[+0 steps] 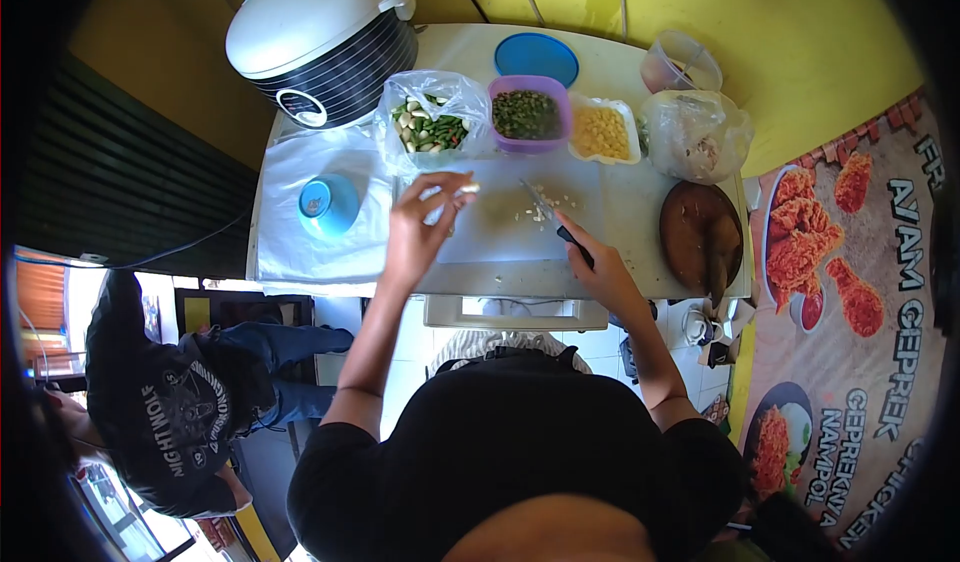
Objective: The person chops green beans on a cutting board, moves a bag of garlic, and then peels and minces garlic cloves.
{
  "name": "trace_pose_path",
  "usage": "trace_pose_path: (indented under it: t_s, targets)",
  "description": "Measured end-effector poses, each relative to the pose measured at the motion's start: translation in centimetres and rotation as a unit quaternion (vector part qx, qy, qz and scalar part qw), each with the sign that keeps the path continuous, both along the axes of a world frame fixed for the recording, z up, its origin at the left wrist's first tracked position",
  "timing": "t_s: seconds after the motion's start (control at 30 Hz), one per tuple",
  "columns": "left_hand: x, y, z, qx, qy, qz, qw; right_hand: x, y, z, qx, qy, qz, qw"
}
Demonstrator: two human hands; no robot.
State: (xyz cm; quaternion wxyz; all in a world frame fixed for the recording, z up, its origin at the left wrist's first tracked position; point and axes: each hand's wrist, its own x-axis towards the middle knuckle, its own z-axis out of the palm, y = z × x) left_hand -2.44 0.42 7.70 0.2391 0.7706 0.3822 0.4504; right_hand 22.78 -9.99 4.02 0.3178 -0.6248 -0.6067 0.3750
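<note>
My left hand is raised over the left part of the pale cutting board. Its fingers pinch a small whitish piece that looks like a garlic clove. The handle of a kitchen knife is wrapped in my right hand, its blade slanting up and left over the board. Small pale chopped bits lie scattered around the blade. Just behind the board, a clear plastic bag holds green chilies and whitish cloves.
Behind the board stand a purple tub of chopped greens and a tray of yellow bits. A brown mortar with pestle is right; an upturned blue bowl and rice cooker are left. Another person is at the left.
</note>
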Motion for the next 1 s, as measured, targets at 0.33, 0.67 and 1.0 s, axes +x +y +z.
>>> trace_pose_path:
  t_s: [0.33, 0.67, 1.0]
  targets:
    - [1.8, -2.7, -4.8, -0.121, 0.001, 0.047, 0.992, -0.9, -1.9, -1.0, -0.028, 0.067, 0.000, 0.997]
    - [2.0, -2.4, -6.5, -0.091, -0.031, 0.086, 0.992, -0.8, -2.7, -1.0, -0.032, 0.110, 0.003, 0.993]
    - [1.0, -2.3, -6.3, -0.081, -0.111, 0.137, 0.981, -2.8, -4.9, -1.2, -0.052, 0.122, 0.058, 0.989]
